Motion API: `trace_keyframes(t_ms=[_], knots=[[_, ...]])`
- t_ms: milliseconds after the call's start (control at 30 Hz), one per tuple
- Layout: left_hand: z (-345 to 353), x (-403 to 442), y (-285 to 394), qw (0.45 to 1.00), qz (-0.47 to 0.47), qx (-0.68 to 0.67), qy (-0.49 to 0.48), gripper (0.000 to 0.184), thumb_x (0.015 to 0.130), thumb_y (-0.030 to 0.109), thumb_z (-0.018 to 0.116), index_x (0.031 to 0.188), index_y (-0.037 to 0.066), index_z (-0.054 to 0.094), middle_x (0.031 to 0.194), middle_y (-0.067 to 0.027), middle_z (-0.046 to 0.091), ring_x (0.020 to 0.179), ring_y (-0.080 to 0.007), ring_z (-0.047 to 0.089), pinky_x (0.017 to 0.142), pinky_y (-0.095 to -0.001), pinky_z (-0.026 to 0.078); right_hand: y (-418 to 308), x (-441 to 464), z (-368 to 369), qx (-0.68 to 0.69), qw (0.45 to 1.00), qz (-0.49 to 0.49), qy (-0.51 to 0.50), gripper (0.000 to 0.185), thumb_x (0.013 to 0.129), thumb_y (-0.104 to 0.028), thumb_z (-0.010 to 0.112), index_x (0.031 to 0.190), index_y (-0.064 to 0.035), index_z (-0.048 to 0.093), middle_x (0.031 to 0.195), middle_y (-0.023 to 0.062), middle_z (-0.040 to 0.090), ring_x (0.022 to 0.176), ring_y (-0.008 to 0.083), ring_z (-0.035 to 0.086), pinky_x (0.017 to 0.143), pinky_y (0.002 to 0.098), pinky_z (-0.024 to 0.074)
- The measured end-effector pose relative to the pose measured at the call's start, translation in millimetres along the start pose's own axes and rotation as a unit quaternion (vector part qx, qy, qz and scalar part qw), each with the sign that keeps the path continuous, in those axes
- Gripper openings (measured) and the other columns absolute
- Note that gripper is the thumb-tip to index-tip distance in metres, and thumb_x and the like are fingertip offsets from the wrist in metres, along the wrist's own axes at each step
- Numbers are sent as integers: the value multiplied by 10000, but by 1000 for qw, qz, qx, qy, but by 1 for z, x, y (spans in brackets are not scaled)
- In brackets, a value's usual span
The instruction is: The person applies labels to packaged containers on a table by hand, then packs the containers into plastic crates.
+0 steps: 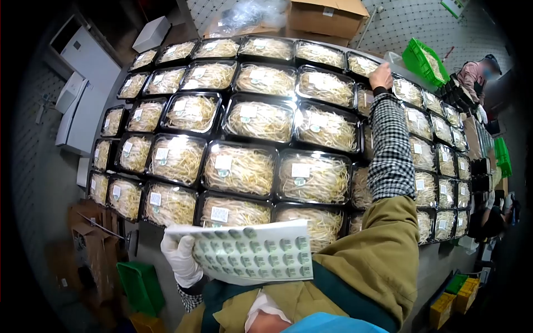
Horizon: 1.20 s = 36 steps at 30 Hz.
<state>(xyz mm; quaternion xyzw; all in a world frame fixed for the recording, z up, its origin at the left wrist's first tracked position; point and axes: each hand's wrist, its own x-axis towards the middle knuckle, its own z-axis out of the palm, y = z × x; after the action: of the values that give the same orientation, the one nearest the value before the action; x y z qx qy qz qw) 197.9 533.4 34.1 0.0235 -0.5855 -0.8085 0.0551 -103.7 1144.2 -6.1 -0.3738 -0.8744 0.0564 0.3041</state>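
Observation:
My left hand [186, 256], in a white glove, grips the left edge of a sheet of round green labels [252, 252] at the bottom centre. My bare right hand [381, 76] reaches to the far edge of the table, its fingers bent down at the right end of a packed tray [362, 65] in the back row. Whether a label is between those fingers cannot be made out. Rows of black trays of bean sprouts under clear film cover the table. Many, such as the tray [260, 120] in the middle, carry a white label and a round green one.
Cardboard boxes [325, 21] stand beyond the table. A green crate [423, 62] sits at the far right edge, near a person [472, 80]. Another green crate [140, 288] is at lower left, yellow crates [467, 294] at lower right, white cabinets [75, 111] at left.

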Motion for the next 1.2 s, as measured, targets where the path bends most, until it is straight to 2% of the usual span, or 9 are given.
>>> trace_keyframes(t_ms=[133, 200, 300, 367, 700, 867, 967, 1067, 1200], knots=[[44, 11, 20, 993, -46, 100, 32, 162, 846, 29, 600, 994, -34, 616, 930, -68, 643, 868, -113, 581, 793, -235, 450, -33, -25, -33, 186, 970, -150, -35, 329, 816, -260, 612, 1022, -5, 584, 956, 146, 640, 870, 267, 624, 758, 373, 478], [58, 14, 22, 997, -44, 67, -12, 179, 840, 10, 608, 1012, -38, 627, 942, -61, 655, 849, -104, 592, 768, -225, 460, -82, -88, -102, 417, 820, -191, -343, 304, 897, -271, 594, 1059, -14, 614, 901, -26, 609, 816, 60, 544, 742, 238, 446], [63, 14, 12, 997, -14, 60, -39, 159, 830, 30, 654, 976, -32, 645, 868, -30, 667, 757, -81, 596, 701, -206, 473, -121, -199, -207, 430, 604, -359, -566, 441, 820, -356, 671, 1125, -43, 608, 1016, 88, 645, 920, 153, 612, 808, 308, 506], [67, 9, 9, 996, 20, 29, -83, 161, 833, 67, 673, 962, -27, 656, 840, -21, 670, 738, -49, 582, 669, -187, 465, -127, -253, -260, 370, 556, -535, -517, 518, 780, -394, 688, 1130, -26, 582, 1062, 143, 635, 919, 237, 626, 803, 389, 528], [66, -3, 9, 992, 60, 63, -97, 131, 847, 65, 661, 926, -40, 665, 801, -9, 649, 708, -49, 545, 623, -199, 438, -98, -318, -327, 285, 704, -619, -201, 288, 737, -166, 721, 991, -68, 628, 856, 62, 614, 770, 187, 587, 651, 307, 461], [75, 1, 8, 992, -52, -57, -102, 129, 876, 99, 621, 920, -14, 665, 804, -29, 672, 682, -60, 596, 603, -192, 473, -78, -332, -318, 275, 693, -667, -5, 207, 761, -103, 640, 964, -66, 647, 878, 57, 615, 777, 172, 588, 716, 327, 502], [81, 7, 5, 967, -141, -161, -139, 179, 904, 136, 571, 902, -22, 656, 810, -62, 678, 701, -108, 638, 622, -214, 511, -71, -328, -321, 308, 654, -689, -54, 194, 758, -44, 619, 945, -66, 664, 903, 74, 618, 786, 169, 595, 723, 317, 515], [81, 13, -3, 985, -101, -65, -126, 186, 894, 150, 599, 909, -25, 660, 808, -45, 675, 691, -82, 610, 634, -211, 486, -67, -300, -302, 445, 638, -591, -213, 207, 766, 22, 601, 947, -57, 664, 885, 90, 623, 752, 164, 604, 661, 282, 525], [67, 10, -6, 991, -75, -14, -107, 198, 863, 193, 657, 888, -3, 672, 775, -7, 657, 660, -65, 569, 603, -201, 441, -16, -166, -207, 530, 782, -195, -264, 408, 859, -112, 627, 1244, -45, 510, 1087, 111, 618, 841, 145, 621, 692, 249, 523]])
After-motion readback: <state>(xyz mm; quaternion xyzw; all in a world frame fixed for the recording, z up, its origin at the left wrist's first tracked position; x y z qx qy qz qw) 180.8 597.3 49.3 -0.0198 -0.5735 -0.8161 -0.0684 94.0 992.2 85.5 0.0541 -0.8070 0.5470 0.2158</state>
